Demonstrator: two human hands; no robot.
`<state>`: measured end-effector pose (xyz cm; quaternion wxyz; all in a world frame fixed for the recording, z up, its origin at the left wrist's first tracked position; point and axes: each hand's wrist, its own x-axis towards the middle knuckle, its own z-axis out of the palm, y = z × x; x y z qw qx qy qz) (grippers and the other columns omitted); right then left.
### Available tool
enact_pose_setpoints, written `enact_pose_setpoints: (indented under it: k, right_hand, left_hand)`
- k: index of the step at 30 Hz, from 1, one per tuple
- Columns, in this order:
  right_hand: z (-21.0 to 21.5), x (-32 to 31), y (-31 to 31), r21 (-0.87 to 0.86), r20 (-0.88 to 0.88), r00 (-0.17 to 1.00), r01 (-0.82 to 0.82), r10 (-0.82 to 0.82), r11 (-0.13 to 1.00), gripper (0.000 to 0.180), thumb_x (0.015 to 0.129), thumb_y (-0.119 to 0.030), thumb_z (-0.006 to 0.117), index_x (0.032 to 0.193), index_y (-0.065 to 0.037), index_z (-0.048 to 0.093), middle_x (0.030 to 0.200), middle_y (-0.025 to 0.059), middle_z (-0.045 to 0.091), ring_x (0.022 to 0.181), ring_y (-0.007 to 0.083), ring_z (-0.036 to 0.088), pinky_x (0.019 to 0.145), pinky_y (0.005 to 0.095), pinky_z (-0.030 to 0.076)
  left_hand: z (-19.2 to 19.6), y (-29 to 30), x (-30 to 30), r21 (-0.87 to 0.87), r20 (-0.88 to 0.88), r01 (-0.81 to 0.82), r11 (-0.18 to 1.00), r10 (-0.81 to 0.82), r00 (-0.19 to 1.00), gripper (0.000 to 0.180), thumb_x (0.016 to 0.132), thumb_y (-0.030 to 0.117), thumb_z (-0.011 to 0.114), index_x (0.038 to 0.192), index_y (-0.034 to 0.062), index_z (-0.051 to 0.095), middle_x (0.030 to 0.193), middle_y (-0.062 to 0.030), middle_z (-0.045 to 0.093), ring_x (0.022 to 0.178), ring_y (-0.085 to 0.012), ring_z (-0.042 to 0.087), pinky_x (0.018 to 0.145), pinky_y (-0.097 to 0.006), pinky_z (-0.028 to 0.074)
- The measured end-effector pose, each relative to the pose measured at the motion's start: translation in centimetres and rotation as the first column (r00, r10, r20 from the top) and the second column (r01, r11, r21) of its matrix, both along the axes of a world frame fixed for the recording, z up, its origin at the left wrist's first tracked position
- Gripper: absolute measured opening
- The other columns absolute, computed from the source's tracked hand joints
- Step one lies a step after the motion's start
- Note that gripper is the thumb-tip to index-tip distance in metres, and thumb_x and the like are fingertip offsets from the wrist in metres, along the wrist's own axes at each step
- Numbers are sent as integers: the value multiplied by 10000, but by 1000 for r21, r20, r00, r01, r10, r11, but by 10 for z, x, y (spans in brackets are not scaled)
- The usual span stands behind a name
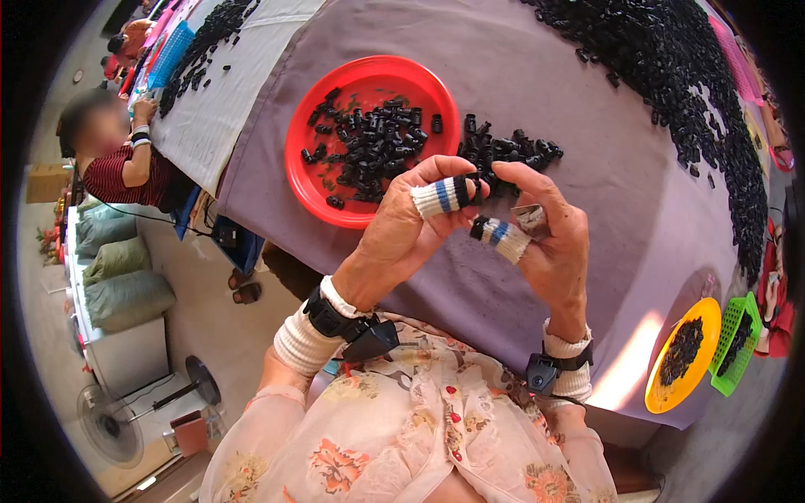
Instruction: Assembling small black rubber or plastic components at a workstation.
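Note:
In front of my chest, my left hand [402,222] is closed, its thumb and fingers pinching a small black plastic part [474,186] mostly covered by the fingertips. My right hand [549,230] is close beside it, forefinger and thumb curved and apart around the left fingertips; nothing shows clearly between them. Striped knit sleeves cover both thumbs, and a pale wrap circles a right finger. Just beyond my hands, a red round tray [306,189] holds many black plastic parts [373,151]. A loose heap of similar black parts [524,151] lies on the cloth right of the tray.
A purple-grey cloth covers the table [579,113]. A large bank of black parts [662,63] spreads along its far right. At the right edge are a yellow plate [658,386] and a green basket [728,377]. Another person [117,155] sits at the far left table.

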<state>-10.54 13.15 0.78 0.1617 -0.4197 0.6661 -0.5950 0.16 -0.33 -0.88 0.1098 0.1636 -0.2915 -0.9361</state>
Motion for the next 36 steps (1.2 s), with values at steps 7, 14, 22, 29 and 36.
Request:
enact_pose_setpoints:
  k: [7,14,22,29,36]
  right_hand:
    - [-5,-7,-2,37,-67,993,-98,100,995,423,641,33,663,1041,-77,578,872,94,645,706,203,646,626,265,497]
    - [-12,-6,-3,-47,181,979,-88,95,995,383,651,1,710,1004,-81,588,793,3,622,685,62,561,620,210,460]
    - [-13,-3,-5,-115,366,923,-86,123,990,374,641,-54,756,977,-70,592,796,-29,582,687,17,492,611,175,415]
    - [-11,-13,5,60,351,932,-120,92,991,299,630,-169,780,779,-65,542,647,-57,467,597,31,415,513,190,341]
    - [-8,-15,-1,231,376,916,-240,141,943,354,658,-277,751,737,-34,505,609,-13,456,567,77,393,489,247,346]
  left_hand:
    - [5,6,-1,-46,96,13,999,-8,995,178,848,101,574,1010,27,560,908,-39,609,809,-95,596,728,-237,485]
    - [0,8,2,31,84,57,998,-60,995,207,887,119,508,1064,21,552,930,-43,608,834,-115,593,760,-287,497]
    - [0,8,1,126,55,47,991,-54,997,244,871,92,518,1100,13,536,933,-60,616,831,-130,596,752,-300,502]
    - [5,6,2,103,-1,98,990,-98,995,262,847,98,565,1086,-8,550,913,-74,615,800,-127,603,751,-276,499]
    - [3,8,1,87,71,69,994,-75,995,261,842,96,574,1082,-5,552,937,-67,611,819,-120,601,771,-264,495]
